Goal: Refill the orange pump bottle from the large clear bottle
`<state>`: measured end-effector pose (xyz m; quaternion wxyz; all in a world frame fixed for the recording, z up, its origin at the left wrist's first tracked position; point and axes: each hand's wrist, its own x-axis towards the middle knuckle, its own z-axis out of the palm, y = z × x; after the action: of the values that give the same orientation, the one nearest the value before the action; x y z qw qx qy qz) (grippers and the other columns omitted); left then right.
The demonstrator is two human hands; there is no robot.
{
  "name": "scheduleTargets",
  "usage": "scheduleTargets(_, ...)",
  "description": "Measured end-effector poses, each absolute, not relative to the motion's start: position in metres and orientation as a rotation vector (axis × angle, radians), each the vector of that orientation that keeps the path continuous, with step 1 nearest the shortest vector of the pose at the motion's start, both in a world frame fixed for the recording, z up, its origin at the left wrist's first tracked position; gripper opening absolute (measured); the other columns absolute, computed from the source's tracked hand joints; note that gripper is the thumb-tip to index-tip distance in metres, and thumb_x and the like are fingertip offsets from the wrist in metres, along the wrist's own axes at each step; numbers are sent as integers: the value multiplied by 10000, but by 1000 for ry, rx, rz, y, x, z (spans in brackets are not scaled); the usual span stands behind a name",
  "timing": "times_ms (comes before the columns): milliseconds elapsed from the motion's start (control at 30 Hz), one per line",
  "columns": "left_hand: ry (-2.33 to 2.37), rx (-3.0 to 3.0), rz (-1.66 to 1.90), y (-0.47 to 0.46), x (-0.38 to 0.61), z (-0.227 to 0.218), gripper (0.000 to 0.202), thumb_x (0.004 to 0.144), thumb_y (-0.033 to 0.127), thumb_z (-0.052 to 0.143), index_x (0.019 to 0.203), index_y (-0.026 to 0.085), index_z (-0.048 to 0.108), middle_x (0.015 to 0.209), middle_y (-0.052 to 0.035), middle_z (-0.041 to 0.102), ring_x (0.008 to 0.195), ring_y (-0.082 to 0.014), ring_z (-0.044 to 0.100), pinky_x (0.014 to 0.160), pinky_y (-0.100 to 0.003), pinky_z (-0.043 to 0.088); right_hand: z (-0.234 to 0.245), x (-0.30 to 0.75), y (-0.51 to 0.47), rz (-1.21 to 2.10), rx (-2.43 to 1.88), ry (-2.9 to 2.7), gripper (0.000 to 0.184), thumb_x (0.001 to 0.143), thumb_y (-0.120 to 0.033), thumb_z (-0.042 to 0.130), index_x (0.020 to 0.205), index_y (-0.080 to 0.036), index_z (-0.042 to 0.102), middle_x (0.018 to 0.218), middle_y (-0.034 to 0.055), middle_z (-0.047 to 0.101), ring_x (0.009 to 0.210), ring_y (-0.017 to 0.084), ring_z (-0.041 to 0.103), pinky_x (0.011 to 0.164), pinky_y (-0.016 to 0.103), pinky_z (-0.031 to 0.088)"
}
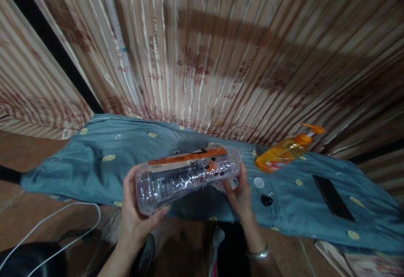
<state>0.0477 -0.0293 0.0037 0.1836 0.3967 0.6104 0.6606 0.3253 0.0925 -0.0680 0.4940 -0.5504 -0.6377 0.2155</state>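
Observation:
A clear plastic cylindrical container (186, 180) with an orange and black printed label is held on its side above the cloth, its right end tilted slightly up. My left hand (134, 214) wraps around its left end, thumb below and fingers behind. Under the right end, my right hand (240, 197) grips it between thumb and fingers; some fingers are hidden behind the container. Beside my right hand lie a white round disc (259, 182) and a small glossy black object (267, 200) whose kind I cannot make out. Something pale and crumpled shows partly behind the right thumb.
A teal cloth with yellow patterns (91, 155) covers the narrow table. An orange pump bottle (280, 154) lies tilted at the right, with a dark phone (333, 197) further right. A pleated curtain (202, 58) hangs behind. A white cable (78, 203) loops at the lower left.

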Motion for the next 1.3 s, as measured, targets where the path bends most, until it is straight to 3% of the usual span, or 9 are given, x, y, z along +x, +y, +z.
scheduleTargets(200, 1723, 1182, 1827, -29, 49, 6, 1078, 588, 665, 1026, 1477, 240, 589, 1441, -183, 731, 1339, -456, 745, 1194, -644, 593, -66, 326, 92, 542, -1324, -1562, 821, 958, -486, 751, 1694, -211, 511, 1439, 197, 832, 1249, 389, 847, 989, 502, 703)
scheduleTargets(333, 1733, 1069, 1922, -29, 60, 11, 1094, 633, 771, 981, 1506, 238, 593, 1475, -177, 712, 1392, -460, 710, 1262, -659, 535, -66, 326, 92, 547, -1322, -1549, 837, 949, -477, 764, 1699, -213, 503, 1433, 198, 835, 1255, 389, 846, 986, 494, 704)
scheduleTargets(633, 1722, 1088, 1892, -30, 59, 13, 1113, 617, 780, 993, 1497, 229, 591, 1480, -186, 703, 1388, -451, 700, 1243, -636, 537, -70, 327, 93, 532, -1338, -1549, 846, 948, -498, 764, 1698, -201, 507, 1416, 201, 842, 1222, 401, 856, 967, 506, 708)
scheduleTargets(900, 1709, 1152, 1839, -30, 53, 7, 1100, 595, 693, 1027, 1495, 233, 592, 1479, -188, 706, 1370, -455, 716, 1207, -627, 563, -70, 326, 94, 524, -1295, -1556, 820, 954, -485, 751, 1686, -198, 523, 1374, 188, 862, 1170, 382, 873, 932, 482, 722)
scheduleTargets(1067, 1729, 1034, 1951, -29, 68, 18, 1121, 629, 828, 973, 1499, 229, 597, 1497, -178, 690, 1417, -451, 673, 1303, -635, 480, -72, 327, 94, 501, -1310, -1553, 807, 957, -488, 748, 1680, -202, 532, 1369, 184, 865, 1180, 381, 872, 930, 484, 725)
scheduleTargets(1300, 1738, 1066, 1940, -29, 63, 13, 1128, 650, 852, 958, 1515, 229, 591, 1515, -185, 683, 1428, -450, 666, 1299, -641, 479, -72, 326, 93, 504, -1313, -1558, 814, 968, -494, 754, 1688, -189, 527, 1384, 195, 858, 1208, 388, 864, 959, 508, 723)
